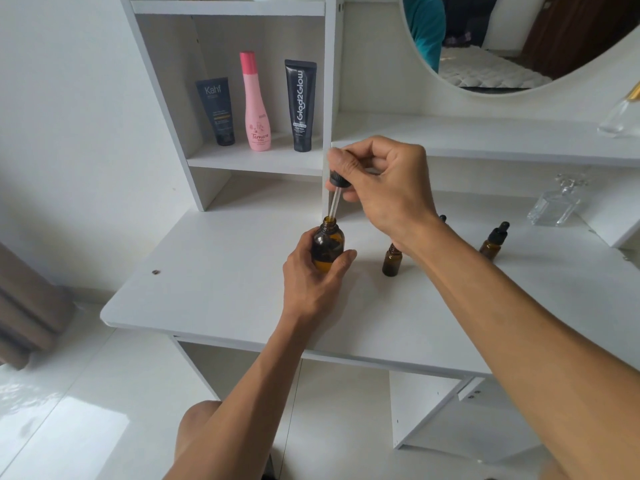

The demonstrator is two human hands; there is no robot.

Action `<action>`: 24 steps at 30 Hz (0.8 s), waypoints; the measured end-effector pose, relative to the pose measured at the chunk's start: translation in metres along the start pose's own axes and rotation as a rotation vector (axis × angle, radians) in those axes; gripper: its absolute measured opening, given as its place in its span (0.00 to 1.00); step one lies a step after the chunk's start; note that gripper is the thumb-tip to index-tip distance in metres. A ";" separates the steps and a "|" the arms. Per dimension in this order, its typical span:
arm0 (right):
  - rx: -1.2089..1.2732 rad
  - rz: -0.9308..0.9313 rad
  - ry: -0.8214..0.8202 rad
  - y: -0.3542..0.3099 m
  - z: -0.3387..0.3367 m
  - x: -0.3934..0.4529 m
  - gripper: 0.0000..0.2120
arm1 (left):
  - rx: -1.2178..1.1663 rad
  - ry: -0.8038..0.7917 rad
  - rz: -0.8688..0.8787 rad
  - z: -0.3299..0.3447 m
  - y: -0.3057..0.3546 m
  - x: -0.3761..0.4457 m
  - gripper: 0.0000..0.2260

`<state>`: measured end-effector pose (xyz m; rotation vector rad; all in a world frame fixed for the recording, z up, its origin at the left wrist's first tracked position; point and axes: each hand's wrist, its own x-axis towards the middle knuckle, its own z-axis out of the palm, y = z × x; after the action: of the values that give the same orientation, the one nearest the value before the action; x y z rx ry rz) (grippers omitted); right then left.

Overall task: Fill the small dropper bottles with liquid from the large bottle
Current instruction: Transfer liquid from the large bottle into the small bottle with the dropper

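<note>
My left hand (313,278) grips the large amber bottle (328,244), which stands upright on the white desk (214,271) with amber liquid in its lower part. My right hand (384,188) pinches a dropper (335,194) by its black cap and bulb, and the glass tube points down into the large bottle's open neck. An uncapped small amber bottle (391,260) stands to the right, partly behind my right wrist. A capped small dropper bottle (493,240) stands farther right. The black tip of another dropper (442,218) shows behind my wrist.
A shelf unit at the back holds a dark tube (216,110), a pink bottle (256,102) and a black tube (300,105). Clear glass perfume bottles (556,202) stand at the right. A round mirror (512,39) hangs above a raised ledge.
</note>
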<state>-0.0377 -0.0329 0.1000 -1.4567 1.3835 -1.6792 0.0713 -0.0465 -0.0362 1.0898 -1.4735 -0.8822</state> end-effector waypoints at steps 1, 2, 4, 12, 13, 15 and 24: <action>0.018 -0.001 0.005 -0.003 -0.001 0.001 0.09 | 0.001 0.001 0.000 0.000 0.001 0.000 0.15; 0.032 -0.001 0.010 -0.005 -0.002 0.001 0.08 | 0.005 0.002 0.000 0.000 0.001 0.000 0.15; 0.066 0.005 0.029 -0.009 -0.005 0.001 0.06 | 0.012 0.005 0.000 0.000 0.001 0.000 0.15; 0.144 0.015 0.131 -0.020 -0.025 0.008 0.10 | 0.036 0.006 0.003 -0.001 0.001 0.000 0.15; 0.140 0.012 0.139 -0.020 -0.029 0.008 0.10 | 0.038 0.005 0.005 -0.001 0.002 0.000 0.14; 0.131 0.019 0.157 -0.018 -0.037 0.009 0.10 | 0.034 0.003 0.005 -0.002 0.002 0.000 0.14; 0.083 0.080 0.246 0.006 -0.078 0.002 0.09 | 0.052 0.001 0.000 -0.002 0.001 -0.001 0.14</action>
<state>-0.1123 -0.0092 0.1030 -1.1645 1.4580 -1.8892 0.0732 -0.0456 -0.0347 1.1282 -1.5034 -0.8475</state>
